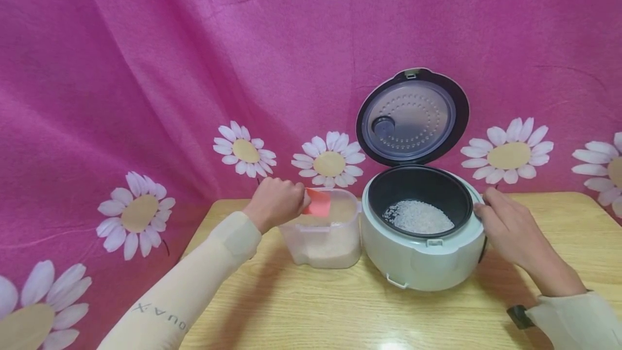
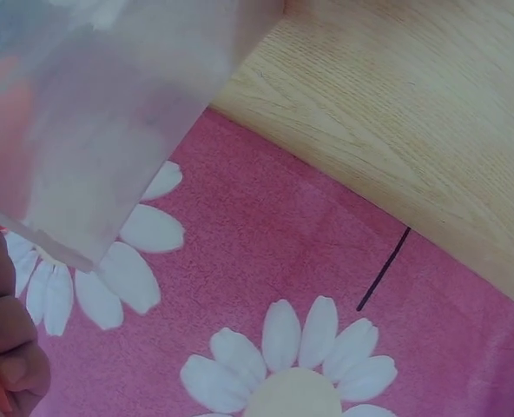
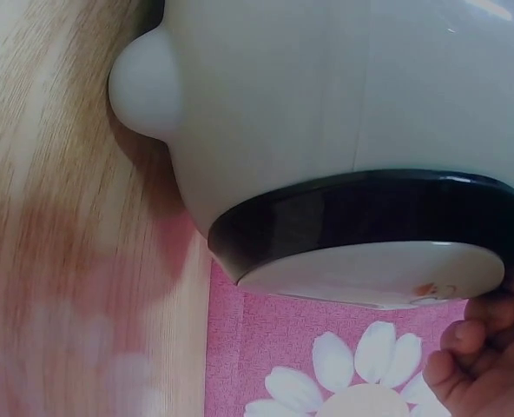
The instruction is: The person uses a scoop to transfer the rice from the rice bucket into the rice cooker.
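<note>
My left hand (image 1: 279, 201) grips the handle of a coral-red scoop (image 1: 318, 202) over the near-left rim of a translucent plastic container (image 1: 323, 255). Pale rice sits low in that container. In the left wrist view the curled fingers (image 2: 9, 347) appear at the left edge, beside the container wall. The pale green rice cooker (image 1: 423, 263) stands to the right with its lid (image 1: 413, 120) raised. White rice (image 1: 420, 217) lies in its black inner pot (image 1: 384, 185). My right hand (image 1: 507, 226) holds the cooker's right edge, fingers bent at the dark band (image 3: 370, 208) on its side.
Both vessels stand side by side on a light wooden table (image 1: 272, 307). Behind and to the left hangs a magenta cloth (image 1: 291, 58) with large white daisies. The raised lid stands close to the cloth.
</note>
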`<state>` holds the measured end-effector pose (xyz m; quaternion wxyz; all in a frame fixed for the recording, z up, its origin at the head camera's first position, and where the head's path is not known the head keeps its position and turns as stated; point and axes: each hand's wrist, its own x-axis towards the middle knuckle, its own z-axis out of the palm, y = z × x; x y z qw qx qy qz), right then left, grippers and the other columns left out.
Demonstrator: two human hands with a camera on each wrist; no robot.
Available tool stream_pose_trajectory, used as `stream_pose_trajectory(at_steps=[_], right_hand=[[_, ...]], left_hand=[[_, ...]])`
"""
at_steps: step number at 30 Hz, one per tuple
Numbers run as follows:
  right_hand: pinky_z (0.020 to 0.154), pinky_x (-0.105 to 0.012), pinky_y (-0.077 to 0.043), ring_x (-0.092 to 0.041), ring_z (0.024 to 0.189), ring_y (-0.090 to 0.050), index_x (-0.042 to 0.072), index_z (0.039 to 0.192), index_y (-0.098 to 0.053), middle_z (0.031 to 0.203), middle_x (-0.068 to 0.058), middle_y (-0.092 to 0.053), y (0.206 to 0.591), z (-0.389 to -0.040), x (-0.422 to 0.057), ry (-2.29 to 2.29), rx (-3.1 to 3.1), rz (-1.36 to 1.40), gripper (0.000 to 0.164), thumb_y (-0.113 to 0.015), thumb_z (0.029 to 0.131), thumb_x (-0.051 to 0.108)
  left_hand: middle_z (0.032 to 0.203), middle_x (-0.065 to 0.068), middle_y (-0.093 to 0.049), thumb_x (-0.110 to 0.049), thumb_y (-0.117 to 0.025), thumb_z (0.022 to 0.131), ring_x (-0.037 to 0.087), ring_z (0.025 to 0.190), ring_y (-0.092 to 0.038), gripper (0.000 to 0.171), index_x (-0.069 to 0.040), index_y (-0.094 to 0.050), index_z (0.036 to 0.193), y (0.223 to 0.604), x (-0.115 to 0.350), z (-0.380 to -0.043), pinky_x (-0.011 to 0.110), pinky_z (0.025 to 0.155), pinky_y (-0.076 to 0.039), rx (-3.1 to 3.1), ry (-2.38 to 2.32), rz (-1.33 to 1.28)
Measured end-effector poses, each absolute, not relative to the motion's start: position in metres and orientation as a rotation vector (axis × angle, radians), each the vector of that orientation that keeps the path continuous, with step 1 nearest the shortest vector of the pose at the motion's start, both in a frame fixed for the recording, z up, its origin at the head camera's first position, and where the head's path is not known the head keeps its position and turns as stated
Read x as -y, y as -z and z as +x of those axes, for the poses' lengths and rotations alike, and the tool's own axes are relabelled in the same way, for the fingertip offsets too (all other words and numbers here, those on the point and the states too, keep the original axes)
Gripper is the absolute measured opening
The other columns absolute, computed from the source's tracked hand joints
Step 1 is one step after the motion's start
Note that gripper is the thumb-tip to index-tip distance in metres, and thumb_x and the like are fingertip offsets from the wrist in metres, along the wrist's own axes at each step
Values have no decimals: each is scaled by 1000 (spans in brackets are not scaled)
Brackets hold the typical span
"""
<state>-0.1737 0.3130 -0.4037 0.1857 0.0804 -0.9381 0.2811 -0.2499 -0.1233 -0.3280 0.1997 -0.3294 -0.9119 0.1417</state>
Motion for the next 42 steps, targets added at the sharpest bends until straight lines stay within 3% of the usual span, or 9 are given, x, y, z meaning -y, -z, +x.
stream_pose_trajectory(at_steps=[14,25,34,42], right_hand=[[60,-27,-38,-22,79,-47,5,106,-54,86,-8,-52,402,-176,-313,-775,2629,254,13,-48,102,16],[59,-26,-38,-22,80,-47,6,107,-53,87,-8,-52,404,-175,-314,-779,2654,236,13,-49,102,18],[59,-26,-38,-21,79,-47,5,105,-53,86,-8,-52,402,-174,-312,-778,2640,253,12,-50,101,16],[59,-26,-38,-22,79,-47,5,106,-54,86,-8,-52,402,-174,-314,-779,2645,237,13,-49,102,17]], left_hand=[[55,-4,-39,-25,-65,96,12,51,-35,33,-14,-62,65,326,112,-251,24,47,-30,2753,-596,-903],[65,-1,-62,-28,-68,96,14,54,-45,21,-14,-76,83,329,99,-256,27,53,-41,2857,-879,-890],[56,-2,-47,-23,-70,94,14,50,-41,23,-13,-68,74,332,90,-258,26,54,-40,2878,-929,-897],[58,-2,-47,-22,-68,95,14,52,-44,17,-14,-74,82,335,79,-261,27,58,-50,2911,-956,-924]])
